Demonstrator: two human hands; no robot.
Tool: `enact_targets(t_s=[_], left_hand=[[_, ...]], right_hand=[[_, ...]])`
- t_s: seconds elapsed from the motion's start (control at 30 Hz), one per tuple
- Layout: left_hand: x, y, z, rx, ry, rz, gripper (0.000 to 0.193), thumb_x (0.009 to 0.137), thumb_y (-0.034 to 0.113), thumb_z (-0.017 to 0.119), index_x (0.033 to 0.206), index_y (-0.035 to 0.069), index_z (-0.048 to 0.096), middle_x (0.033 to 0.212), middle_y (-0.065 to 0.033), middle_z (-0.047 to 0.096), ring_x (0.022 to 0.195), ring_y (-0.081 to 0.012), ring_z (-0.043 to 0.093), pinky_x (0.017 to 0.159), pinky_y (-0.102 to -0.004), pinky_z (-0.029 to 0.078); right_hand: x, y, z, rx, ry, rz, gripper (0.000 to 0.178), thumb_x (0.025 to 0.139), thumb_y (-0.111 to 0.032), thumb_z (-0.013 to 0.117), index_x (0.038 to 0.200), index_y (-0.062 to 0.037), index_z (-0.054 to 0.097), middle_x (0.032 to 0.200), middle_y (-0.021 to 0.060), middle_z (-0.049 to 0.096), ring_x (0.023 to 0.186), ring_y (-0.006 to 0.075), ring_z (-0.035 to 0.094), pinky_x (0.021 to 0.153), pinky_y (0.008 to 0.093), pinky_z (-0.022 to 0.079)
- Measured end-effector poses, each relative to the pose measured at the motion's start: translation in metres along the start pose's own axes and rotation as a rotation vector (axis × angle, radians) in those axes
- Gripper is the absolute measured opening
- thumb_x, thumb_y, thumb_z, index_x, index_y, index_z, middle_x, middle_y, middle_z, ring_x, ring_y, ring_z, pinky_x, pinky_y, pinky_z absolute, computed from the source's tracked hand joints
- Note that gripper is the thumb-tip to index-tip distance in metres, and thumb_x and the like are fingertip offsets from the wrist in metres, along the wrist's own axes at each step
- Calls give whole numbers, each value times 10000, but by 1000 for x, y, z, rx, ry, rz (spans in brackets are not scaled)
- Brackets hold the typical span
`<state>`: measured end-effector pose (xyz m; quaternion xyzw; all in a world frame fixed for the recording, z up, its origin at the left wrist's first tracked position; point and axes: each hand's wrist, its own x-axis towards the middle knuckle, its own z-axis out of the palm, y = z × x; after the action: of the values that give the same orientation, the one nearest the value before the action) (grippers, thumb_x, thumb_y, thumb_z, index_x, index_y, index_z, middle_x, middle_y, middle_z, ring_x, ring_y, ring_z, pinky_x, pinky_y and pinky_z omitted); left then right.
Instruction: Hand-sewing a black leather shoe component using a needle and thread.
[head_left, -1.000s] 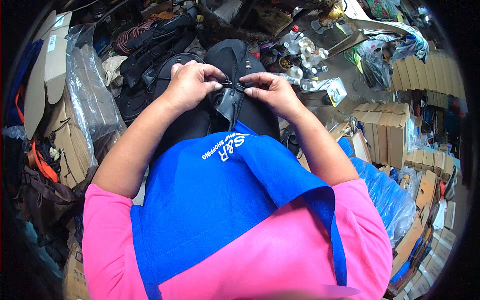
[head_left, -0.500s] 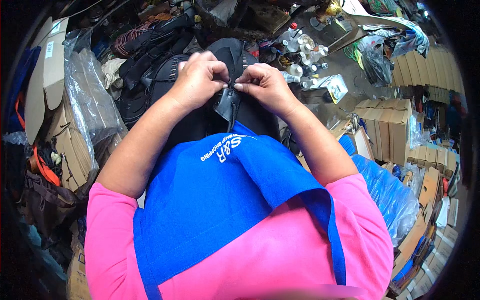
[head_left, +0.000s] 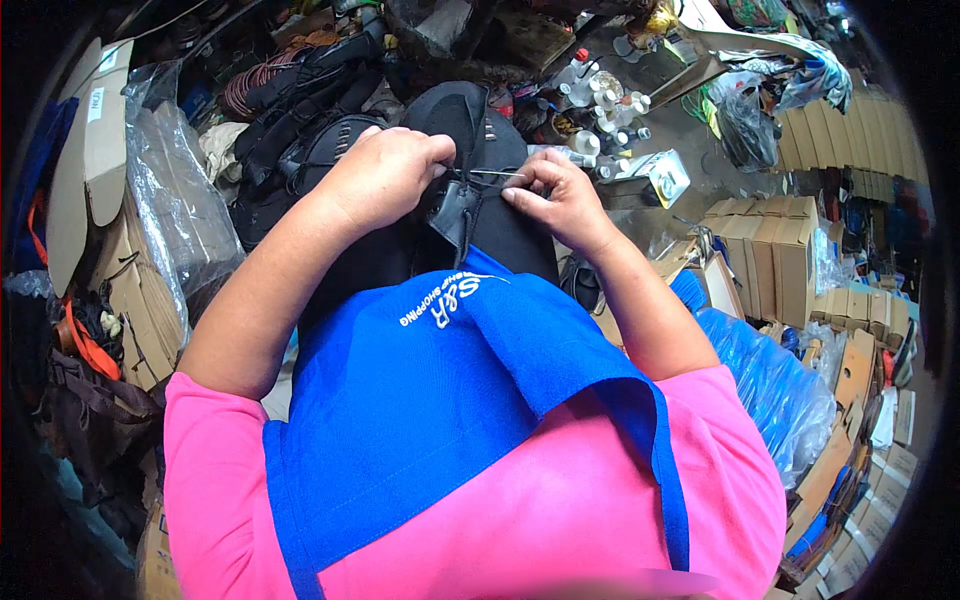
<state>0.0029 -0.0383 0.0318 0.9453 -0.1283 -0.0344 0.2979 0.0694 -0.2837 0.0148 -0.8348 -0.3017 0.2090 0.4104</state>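
Note:
A black shoe (head_left: 450, 212) rests on my lap, its shiny leather part towards me and a rounded dark tongue-shaped piece (head_left: 447, 108) standing up on the far side. From its middle a thin lace (head_left: 490, 172) runs taut to the right, catching the light. My right hand (head_left: 558, 192) pinches that lace between thumb and curled fingers, a little away from the shoe. On the left side my left hand (head_left: 395, 170) is closed, fingertips against the shoe's edge. A short dark bit of lace shows at those fingertips, partly hidden by the hand.
Black shoes or shoe parts (head_left: 335, 140) are piled beyond my left hand. Several small bottles (head_left: 610, 105) stand ahead to the right, near a white-and-yellow can (head_left: 660, 180). Stacked cardboard boxes (head_left: 765, 250) and blue plastic-wrapped goods (head_left: 765, 385) lie right; plastic-covered cardboard (head_left: 180, 180) stands left.
My hands have drawn apart from the shoe's middle, the right one moving right and the left one slightly left. The lace is now stretched between the shoe and my right hand.

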Motion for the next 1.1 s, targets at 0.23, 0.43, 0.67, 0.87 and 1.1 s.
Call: enact_targets(t_s=[0.23,0.43,0.67,0.87,1.1], left_hand=[[-7,-10,-2,97,-50,-34,100,872,152,562,947,101,605,854,-104,648,899,-309,606,798,-426,415],[-6,-13,4,66,-32,-48,98,867,144,567,952,112,604,843,-94,640,888,-301,601,806,-428,407],[-6,-14,5,54,-37,-46,97,864,142,570,950,114,607,824,-89,640,875,-300,602,792,-424,406],[1,-9,6,85,-39,-17,99,866,152,568,954,121,603,815,-94,636,865,-302,598,790,-424,393],[-5,-15,7,58,-87,-35,92,869,140,545,949,115,585,833,-93,627,879,-288,592,811,-415,375]], right_hand=[[-4,-12,-26,182,-143,-31,98,795,-140,686,792,-49,652,922,31,545,901,137,523,795,271,425],[12,-15,-30,-85,-22,1,199,808,-206,716,876,-32,649,968,57,570,864,164,551,758,293,463],[-1,-13,-21,-201,-20,-129,133,800,-134,699,852,-48,612,866,94,571,801,258,590,723,355,479],[47,2,-39,-644,195,-359,153,819,-165,663,898,-49,602,915,113,599,839,325,576,746,408,445],[42,-48,-13,-917,-191,-436,126,812,-218,614,897,-125,604,857,55,625,890,246,606,853,383,388]])
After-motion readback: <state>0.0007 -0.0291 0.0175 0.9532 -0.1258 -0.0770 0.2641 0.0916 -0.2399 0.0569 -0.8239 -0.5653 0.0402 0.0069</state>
